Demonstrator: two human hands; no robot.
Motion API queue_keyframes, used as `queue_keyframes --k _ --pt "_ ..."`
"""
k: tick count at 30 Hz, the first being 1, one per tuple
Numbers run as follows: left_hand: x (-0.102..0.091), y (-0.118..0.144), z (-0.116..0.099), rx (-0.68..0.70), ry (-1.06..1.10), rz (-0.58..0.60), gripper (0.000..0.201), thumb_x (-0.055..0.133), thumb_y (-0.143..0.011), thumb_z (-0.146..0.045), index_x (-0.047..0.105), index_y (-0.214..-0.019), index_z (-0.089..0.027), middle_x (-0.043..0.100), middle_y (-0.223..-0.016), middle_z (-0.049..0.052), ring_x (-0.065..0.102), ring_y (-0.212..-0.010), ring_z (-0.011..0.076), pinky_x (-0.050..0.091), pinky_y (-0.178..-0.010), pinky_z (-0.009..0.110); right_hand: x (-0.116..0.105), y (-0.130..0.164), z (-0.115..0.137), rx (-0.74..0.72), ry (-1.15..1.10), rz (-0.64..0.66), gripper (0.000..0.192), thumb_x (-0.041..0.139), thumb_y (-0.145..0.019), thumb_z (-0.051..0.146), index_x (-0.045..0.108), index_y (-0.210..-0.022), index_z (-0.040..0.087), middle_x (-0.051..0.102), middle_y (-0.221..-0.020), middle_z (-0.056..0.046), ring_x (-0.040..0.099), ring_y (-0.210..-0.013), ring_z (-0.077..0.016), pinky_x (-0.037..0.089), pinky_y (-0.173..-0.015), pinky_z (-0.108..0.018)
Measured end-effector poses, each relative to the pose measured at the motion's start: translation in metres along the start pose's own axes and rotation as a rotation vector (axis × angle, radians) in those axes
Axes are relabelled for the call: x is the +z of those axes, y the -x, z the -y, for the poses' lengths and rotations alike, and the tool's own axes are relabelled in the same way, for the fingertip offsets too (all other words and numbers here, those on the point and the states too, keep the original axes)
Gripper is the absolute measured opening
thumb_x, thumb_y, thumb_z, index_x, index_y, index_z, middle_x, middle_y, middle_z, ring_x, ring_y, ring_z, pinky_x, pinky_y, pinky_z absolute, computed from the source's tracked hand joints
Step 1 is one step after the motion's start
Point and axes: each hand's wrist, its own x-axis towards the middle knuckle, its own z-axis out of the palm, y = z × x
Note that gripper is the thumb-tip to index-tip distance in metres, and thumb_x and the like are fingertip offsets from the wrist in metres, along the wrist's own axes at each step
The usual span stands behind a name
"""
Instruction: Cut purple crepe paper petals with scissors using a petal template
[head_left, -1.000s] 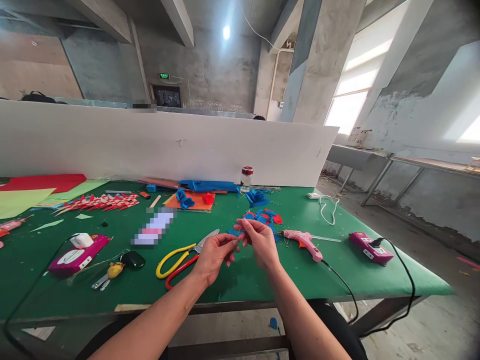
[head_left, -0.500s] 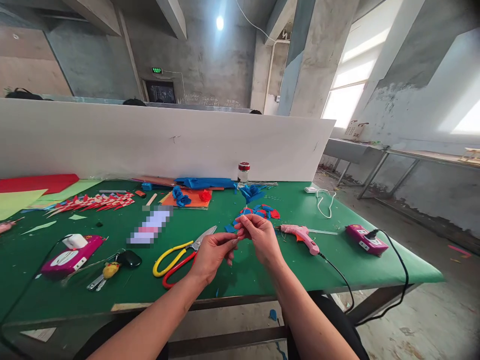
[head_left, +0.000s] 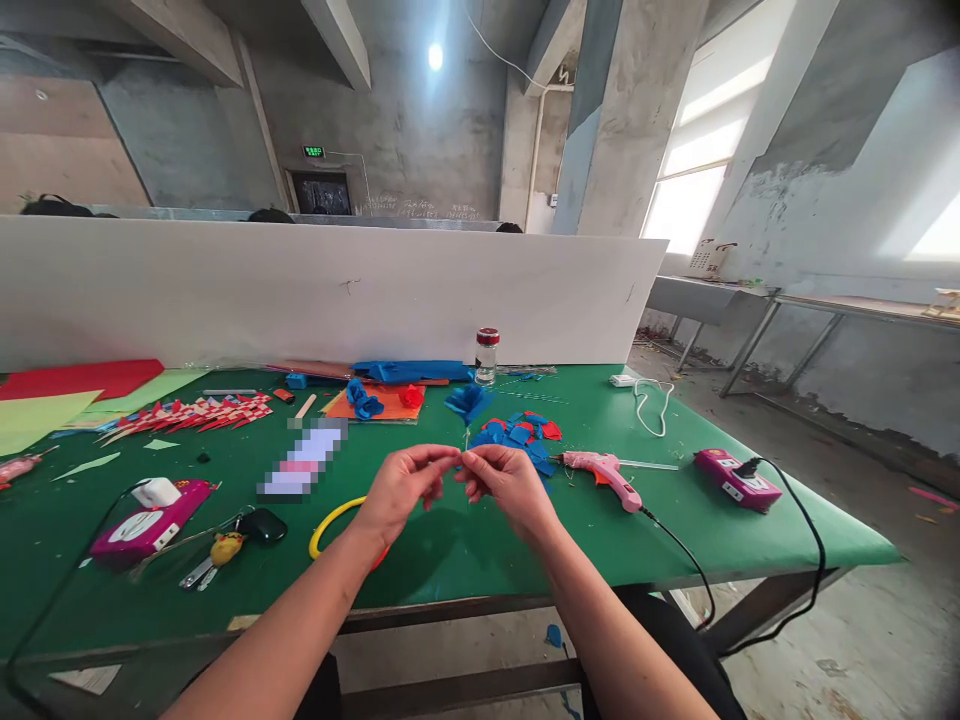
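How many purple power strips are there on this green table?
2. One power strip lies at the left, with a white charger in it; the other power strip lies at the right, past the pink glue gun.

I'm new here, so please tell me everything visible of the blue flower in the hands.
The blue flower has thin, paper-like petals flaring from a narrow base. It points upward on a thin, pale stem of unclear material. The left hand and right hand meet at the stem, below the petals, over the green table.
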Motion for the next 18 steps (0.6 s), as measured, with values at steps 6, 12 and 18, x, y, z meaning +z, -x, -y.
queue_keyframes --k 6,12,18 --pt "-0.015 0.0 -0.014 -0.057 0.123 0.021 0.032 0.081 -0.067 -0.041 0.075 -0.085 -0.015 0.063 -0.069 0.002 0.046 -0.051 0.0061 0.031 -0.044 0.018 0.017 0.003 -0.013 0.051 0.047 0.075 0.042 0.074 -0.067 0.057 0.069 -0.069 0.015 0.067 -0.061 -0.002 0.052 -0.043 -0.008 0.044 -0.043 -0.022" --pt "-0.008 0.001 -0.011 -0.05 0.185 -0.038 0.027 0.083 -0.063 -0.037 0.072 -0.075 -0.016 0.058 -0.064 -0.002 0.043 -0.048 0.0049 0.028 -0.042 0.018 0.018 0.004 -0.015 0.052 0.074 0.09 0.041 0.073 -0.068 0.057 0.071 -0.073 0.016 0.066 -0.061 -0.001 0.051 -0.044 -0.0087 0.043 -0.044 -0.023" --pt "-0.007 0.003 -0.007 -0.069 0.156 -0.021 0.025 0.082 -0.064 -0.033 0.074 -0.076 -0.013 0.061 -0.063 0.002 0.045 -0.05 0.007 0.032 -0.045 0.02 0.016 0.002 -0.018 0.019 0.047 0.024 0.044 0.074 -0.066 0.059 0.068 -0.071 0.016 0.064 -0.058 -0.001 0.052 -0.045 -0.009 0.044 -0.044 -0.022"
